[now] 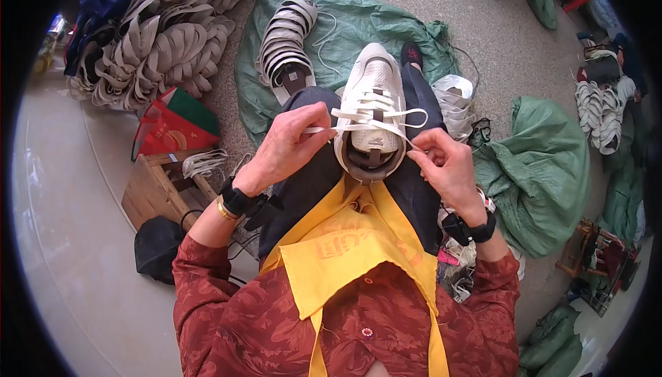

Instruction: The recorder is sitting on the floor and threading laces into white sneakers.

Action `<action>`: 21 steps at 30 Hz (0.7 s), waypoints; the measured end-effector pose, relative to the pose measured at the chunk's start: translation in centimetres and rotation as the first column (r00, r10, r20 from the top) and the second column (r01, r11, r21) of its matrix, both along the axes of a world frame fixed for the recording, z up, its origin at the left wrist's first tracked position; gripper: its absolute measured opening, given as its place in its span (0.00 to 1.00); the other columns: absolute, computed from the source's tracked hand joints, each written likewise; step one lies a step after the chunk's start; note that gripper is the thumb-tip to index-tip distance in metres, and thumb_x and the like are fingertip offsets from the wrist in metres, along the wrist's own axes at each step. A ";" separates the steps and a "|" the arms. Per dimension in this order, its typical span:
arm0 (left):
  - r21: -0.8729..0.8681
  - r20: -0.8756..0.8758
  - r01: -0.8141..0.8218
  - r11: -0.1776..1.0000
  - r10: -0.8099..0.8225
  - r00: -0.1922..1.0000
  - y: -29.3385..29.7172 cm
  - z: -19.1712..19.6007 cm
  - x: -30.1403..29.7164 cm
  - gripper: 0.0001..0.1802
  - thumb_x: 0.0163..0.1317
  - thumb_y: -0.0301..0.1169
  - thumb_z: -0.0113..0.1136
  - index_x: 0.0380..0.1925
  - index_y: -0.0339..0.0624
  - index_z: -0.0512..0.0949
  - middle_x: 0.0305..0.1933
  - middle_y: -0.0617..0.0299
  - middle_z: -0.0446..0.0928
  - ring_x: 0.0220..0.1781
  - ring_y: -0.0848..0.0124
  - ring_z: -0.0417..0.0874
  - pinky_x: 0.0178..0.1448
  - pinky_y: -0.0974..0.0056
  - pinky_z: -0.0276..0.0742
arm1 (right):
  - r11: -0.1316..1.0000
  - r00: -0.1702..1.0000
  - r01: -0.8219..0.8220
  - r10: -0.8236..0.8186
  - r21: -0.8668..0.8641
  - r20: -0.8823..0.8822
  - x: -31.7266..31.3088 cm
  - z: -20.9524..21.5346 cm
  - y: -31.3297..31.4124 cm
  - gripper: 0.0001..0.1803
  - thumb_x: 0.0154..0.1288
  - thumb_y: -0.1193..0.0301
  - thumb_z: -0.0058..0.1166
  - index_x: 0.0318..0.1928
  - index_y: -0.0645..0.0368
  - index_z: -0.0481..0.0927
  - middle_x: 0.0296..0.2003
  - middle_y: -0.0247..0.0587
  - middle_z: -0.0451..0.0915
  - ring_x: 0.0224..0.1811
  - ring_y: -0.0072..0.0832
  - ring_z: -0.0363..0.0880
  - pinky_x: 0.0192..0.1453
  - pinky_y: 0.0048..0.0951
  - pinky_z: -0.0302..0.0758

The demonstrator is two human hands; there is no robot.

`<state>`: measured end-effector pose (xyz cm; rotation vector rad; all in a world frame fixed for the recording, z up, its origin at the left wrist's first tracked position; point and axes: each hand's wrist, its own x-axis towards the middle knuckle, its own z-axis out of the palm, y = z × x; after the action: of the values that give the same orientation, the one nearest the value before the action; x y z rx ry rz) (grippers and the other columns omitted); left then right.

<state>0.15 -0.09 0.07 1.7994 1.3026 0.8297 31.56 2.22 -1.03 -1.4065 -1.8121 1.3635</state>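
A white sneaker (376,77) rests on my lap between my knees, its toe pointing away from me and its dark-lined opening toward me. White shoelaces (372,123) run through its eyelets and cross over the tongue in loops. At the shoe's left side, my left hand (293,144) pinches one lace between thumb and fingers. My right hand (441,163), at the right of the opening, pinches the other lace. Both laces look drawn out sideways from the shoe.
A curved stack of shoes (286,49) lies on a green sheet (352,12) ahead. Piled grey-white shoe parts (158,46) fill the far left, above a red bag (169,129) and a wooden box (155,187). A green sack (545,177) lies on the right.
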 end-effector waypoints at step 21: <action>0.161 -0.314 -0.069 0.985 0.117 0.942 -1.8 0.6 -5.5 0.08 0.59 0.19 0.67 0.32 0.34 0.75 0.30 0.57 0.75 0.36 0.61 0.76 0.40 0.60 0.72 | 0.977 0.977 0.209 -0.210 0.032 0.043 8.0 -0.8 -2.2 0.04 0.70 0.80 0.61 0.42 0.65 0.87 0.31 0.31 0.86 0.28 0.15 0.83 0.31 0.19 0.78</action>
<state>-5.34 -1.89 0.69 2.0700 1.5800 0.7174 39.55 0.02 -1.80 -1.5767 -1.6492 1.2040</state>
